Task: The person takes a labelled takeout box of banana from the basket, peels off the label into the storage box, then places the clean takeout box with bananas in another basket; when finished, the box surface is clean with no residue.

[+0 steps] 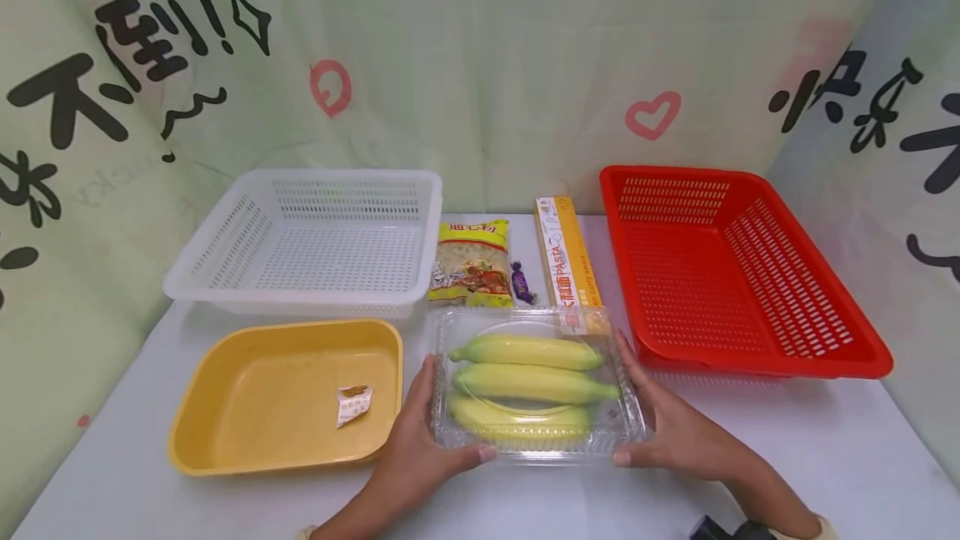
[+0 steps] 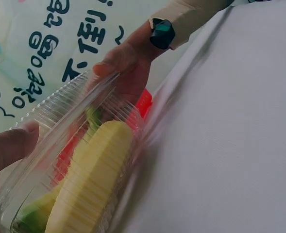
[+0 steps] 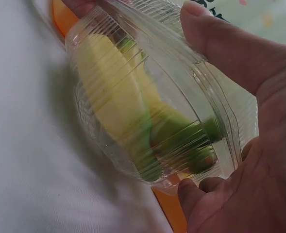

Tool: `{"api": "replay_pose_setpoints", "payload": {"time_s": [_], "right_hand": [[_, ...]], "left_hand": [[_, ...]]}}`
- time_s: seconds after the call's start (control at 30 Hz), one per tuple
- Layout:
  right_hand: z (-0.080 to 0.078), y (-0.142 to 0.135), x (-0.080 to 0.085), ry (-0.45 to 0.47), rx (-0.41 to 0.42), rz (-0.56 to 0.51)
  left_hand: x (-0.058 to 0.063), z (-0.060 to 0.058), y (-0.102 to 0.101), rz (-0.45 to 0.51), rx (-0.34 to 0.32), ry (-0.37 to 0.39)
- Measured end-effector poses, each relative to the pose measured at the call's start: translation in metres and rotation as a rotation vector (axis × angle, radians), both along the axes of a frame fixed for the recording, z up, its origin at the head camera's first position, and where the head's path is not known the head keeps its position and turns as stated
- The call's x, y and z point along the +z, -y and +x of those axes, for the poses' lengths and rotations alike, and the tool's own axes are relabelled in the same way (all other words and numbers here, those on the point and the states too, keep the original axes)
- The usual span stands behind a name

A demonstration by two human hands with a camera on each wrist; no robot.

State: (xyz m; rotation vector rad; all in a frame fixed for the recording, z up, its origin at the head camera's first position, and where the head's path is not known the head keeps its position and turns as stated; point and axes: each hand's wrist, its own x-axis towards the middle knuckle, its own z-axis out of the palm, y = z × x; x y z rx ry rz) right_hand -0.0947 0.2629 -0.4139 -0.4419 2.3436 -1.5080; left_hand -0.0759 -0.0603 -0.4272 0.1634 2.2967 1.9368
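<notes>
A clear plastic clamshell box (image 1: 540, 455) with its lid down is in the middle of the head view. Inside lie three yellow-green bananas (image 1: 536, 383), side by side. My left hand (image 1: 420, 450) grips the box's left side, thumb along the front edge. On the opposite side my right hand (image 1: 678, 432) holds it, with the thumb at the front corner and fingers (image 3: 193, 194) low on the side in the right wrist view. Whether the box's underside touches the table cannot be told. Its back edge overlaps the lower end of an orange-and-white pasta box (image 1: 573, 261).
At the back left stands a white basket (image 1: 300, 297), and at the right a red basket (image 1: 757, 363). A yellow tray (image 1: 247, 440) holds a small white packet (image 1: 352, 405). Behind the clamshell lie a noodle packet (image 1: 472, 265) and a purple-wrapped candy (image 1: 521, 283). Printed curtains enclose the table.
</notes>
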Motion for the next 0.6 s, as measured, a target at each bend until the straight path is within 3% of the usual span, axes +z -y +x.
{"api": "replay_pose_setpoints", "payload": {"time_s": [0.17, 0.4, 0.6], "right_hand": [[-0.001, 0.002, 0.005, -0.003, 0.02, -0.065], [-0.005, 0.007, 0.012, 0.037, 0.03, -0.163], [-0.004, 0.011, 0.021, 0.001, 0.012, -0.118]], "left_hand": [[0.01, 0.001, 0.001, 0.018, 0.022, 0.002], [0.013, 0.003, 0.004, 0.085, 0.033, -0.014], [0.021, 0.006, 0.008, 0.082, 0.04, -0.022]]}}
